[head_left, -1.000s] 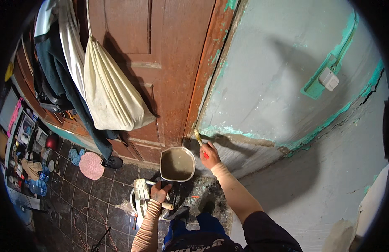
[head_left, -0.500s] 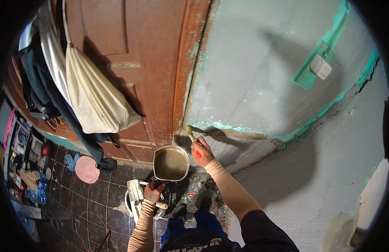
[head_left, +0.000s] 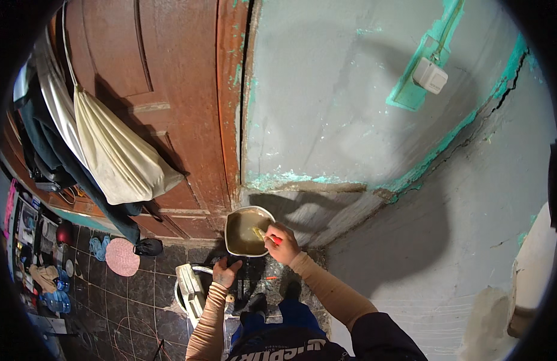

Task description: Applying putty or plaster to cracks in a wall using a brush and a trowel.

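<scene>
The right hand (head_left: pixel 282 243) pinches a brush (head_left: pixel 256 231) between thumb and fingers, its red handle showing at the grip. Just left of those fingers, the brush's pale bristles point down into a pan (head_left: pixel 247 255) of murky grey-brown liquid (head_left: pixel 239 228). The pan has a white rim and sits directly left of the right fingers, above and right of the left ones. The left hand (head_left: pixel 225 274) is close to the pan's lower left edge, its thumb apart from the bent fingers; whether they close on a handle cannot be told. Left of these fingers, a long whitish block (head_left: pixel 190 287) leans over a round white bucket (head_left: pixel 210 271). Below and right of them, a small orange-red object (head_left: pixel 271 278) lies on the dark tiled floor (head_left: pixel 140 295). Farther left are a round pink mat (head_left: pixel 122 257) and a dark shoe (head_left: pixel 148 247) just beside it. Beyond the fingers of both hands rises a brown door (head_left: pixel 197 120), a cream cloth bag (head_left: pixel 119 150) hanging in front. Above and right of the right fingers, a grey wall (head_left: pixel 326 108) with turquoise patches carries a white box (head_left: pixel 430 76).
</scene>
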Motion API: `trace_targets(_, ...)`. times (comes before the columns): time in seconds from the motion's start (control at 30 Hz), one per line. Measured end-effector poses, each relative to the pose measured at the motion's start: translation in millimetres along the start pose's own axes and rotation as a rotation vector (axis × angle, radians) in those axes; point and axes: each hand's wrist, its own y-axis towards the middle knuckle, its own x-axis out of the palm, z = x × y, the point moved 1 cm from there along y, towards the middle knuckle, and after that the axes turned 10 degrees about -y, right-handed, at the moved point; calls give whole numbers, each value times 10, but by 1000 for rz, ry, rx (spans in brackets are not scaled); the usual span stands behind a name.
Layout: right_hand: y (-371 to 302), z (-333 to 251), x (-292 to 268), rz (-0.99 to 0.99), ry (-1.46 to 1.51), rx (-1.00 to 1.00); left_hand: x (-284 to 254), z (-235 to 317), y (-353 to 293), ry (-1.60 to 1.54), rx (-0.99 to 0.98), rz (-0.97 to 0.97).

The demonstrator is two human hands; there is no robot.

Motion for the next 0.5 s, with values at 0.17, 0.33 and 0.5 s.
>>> trace_targets(0.17, -228, 283, -154, 18, 408, 301, 302, 208, -142, -44, 160, 2)
trace_targets(0.33, 22, 421, -411, 306, 560, 269, 281, 18, -170, -12, -16, -41)
trace_targets(0.5, 324, 1019, -454, 282, -136, -135, 234, 163, -326, 22, -38, -41)
